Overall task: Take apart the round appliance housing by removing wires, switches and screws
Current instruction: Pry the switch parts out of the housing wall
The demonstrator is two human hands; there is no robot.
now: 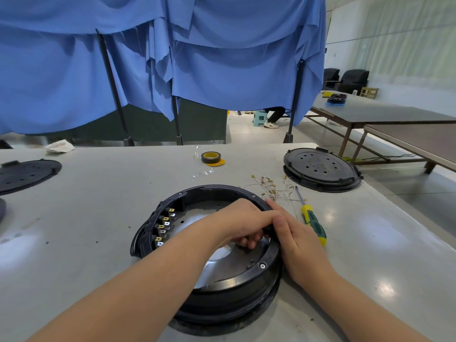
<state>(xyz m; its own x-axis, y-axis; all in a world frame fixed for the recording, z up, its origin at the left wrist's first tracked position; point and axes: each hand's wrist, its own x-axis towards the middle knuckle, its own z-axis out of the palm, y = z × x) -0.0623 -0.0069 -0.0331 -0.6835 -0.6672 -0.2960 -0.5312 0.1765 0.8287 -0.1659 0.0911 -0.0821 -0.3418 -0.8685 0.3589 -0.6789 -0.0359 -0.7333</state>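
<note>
No writing or brand can be read anywhere on the parts. The round black housing (222, 287) sits on the grey table (98, 206), and the rest is placed from it. Inside its ring lies a silvery metal plate (217, 257), and along its left inner wall runs a row of switches with brass and silver terminals (165, 227). The left hand (243, 224) reaches across the housing to its right rim, fingers curled down inside the wall round a small dark part that is mostly hidden. The right hand (293, 233) clasps the same stretch of rim from outside, thumb on top, touching the left hand. Just right of the housing lies a yellow-and-green screwdriver (312, 219); beyond that, a heap of loose wires (271, 188). Farther right sit stacked black covers (320, 169); behind the housing, a tape roll (209, 157).
</note>
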